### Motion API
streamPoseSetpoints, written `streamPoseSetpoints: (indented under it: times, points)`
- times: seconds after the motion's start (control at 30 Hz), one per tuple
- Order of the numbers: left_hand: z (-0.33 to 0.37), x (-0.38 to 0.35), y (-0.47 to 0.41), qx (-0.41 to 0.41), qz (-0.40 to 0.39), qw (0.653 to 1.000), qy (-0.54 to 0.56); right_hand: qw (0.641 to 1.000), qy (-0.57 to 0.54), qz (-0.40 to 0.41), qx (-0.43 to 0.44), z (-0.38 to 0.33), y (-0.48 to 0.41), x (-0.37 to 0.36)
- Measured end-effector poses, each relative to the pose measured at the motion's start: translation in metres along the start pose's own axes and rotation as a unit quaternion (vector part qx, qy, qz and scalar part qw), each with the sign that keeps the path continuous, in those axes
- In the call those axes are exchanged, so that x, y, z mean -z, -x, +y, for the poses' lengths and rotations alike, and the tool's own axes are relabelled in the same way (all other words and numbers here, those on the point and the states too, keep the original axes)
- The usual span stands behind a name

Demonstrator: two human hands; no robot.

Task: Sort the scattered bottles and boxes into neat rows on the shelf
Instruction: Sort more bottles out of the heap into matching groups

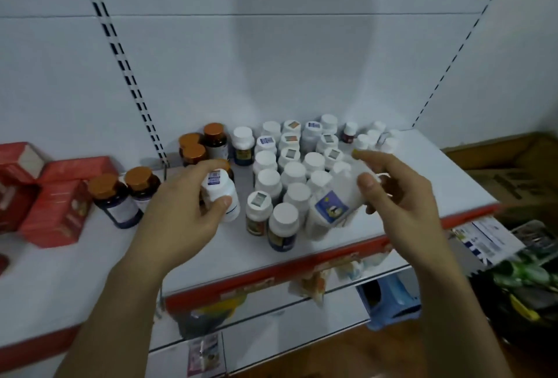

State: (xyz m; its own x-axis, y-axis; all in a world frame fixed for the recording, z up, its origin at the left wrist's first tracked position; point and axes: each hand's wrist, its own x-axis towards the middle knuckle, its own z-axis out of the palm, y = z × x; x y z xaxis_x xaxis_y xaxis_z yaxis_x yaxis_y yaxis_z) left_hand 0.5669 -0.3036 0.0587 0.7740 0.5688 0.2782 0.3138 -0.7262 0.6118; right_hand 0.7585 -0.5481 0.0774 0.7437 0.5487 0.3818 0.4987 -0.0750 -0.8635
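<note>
Gripping a tilted white bottle (pixel 332 205) in the right hand (pixel 395 193), thumb on its side and fingers behind, lifted clear above the front of the shelf (pixel 453 178); judged to be on its way into a row. Clasping a barcode-topped bottle (pixel 220 193) in the left hand (pixel 181 211), base apparently on the shelf, likely for nudging into line. Standing just beyond, between the hands: white-capped bottles (pixel 290 166) packed in rough columns, not yet squared. Sitting to the left: amber-capped dark bottles (pixel 120 196), then red boxes (pixel 57 208) lying askew. Backing everything: white slotted wall panel (pixel 271 45). Showing lower right: clutter and a cardboard carton (pixel 513 166).
</note>
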Motion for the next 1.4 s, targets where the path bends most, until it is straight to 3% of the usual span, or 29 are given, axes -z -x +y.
streamPoseSetpoints:
  times: [0.13, 0.27, 0.43, 0.5, 0.6, 0.77, 0.87, 0.97, 1.13, 1.27, 1.4]
  points:
    - [0.006, -0.011, -0.007, 0.012, -0.049, 0.994, -0.094, 0.998, 0.026, -0.053, 0.019, 0.004, -0.013, -0.013]
    - [0.009, -0.021, -0.018, 0.018, -0.064, 0.987, -0.143, 0.998, 0.048, -0.014, 0.038, 0.014, -0.04, -0.019]
    - [0.011, -0.032, -0.029, 0.017, -0.062, 0.985, -0.161, 0.985, 0.158, 0.04, 0.06, 0.024, -0.101, -0.031]
    - [0.013, -0.036, -0.037, 0.017, -0.069, 0.982, -0.174, 0.974, 0.217, 0.01, 0.057, 0.027, -0.126, -0.036]
    - [0.014, -0.04, -0.048, 0.03, -0.071, 0.978, -0.191, 0.933, 0.343, -0.097, 0.044, 0.039, -0.15, -0.046]
    - [0.013, -0.044, -0.061, 0.038, -0.059, 0.979, -0.193, 0.885, 0.414, -0.211, 0.011, 0.054, -0.156, -0.059]
    - [0.01, -0.042, -0.062, 0.048, -0.068, 0.982, -0.171, 0.886, 0.405, -0.223, -0.002, 0.056, -0.153, -0.062]
    - [0.009, -0.037, -0.055, 0.031, -0.092, 0.983, -0.158, 0.909, 0.379, -0.175, -0.003, 0.053, -0.147, -0.058]
    - [0.013, -0.01, -0.04, -0.014, -0.039, 0.987, -0.158, 0.954, 0.278, -0.098, 0.059, 0.024, -0.112, -0.073]
    - [-0.003, 0.04, -0.013, -0.004, 0.028, 0.988, -0.155, 0.965, 0.21, -0.118, 0.106, -0.01, -0.085, -0.117]
    - [-0.053, 0.1, 0.04, 0.079, 0.105, 0.971, -0.199, 0.957, 0.164, -0.18, 0.158, -0.045, -0.066, -0.173]
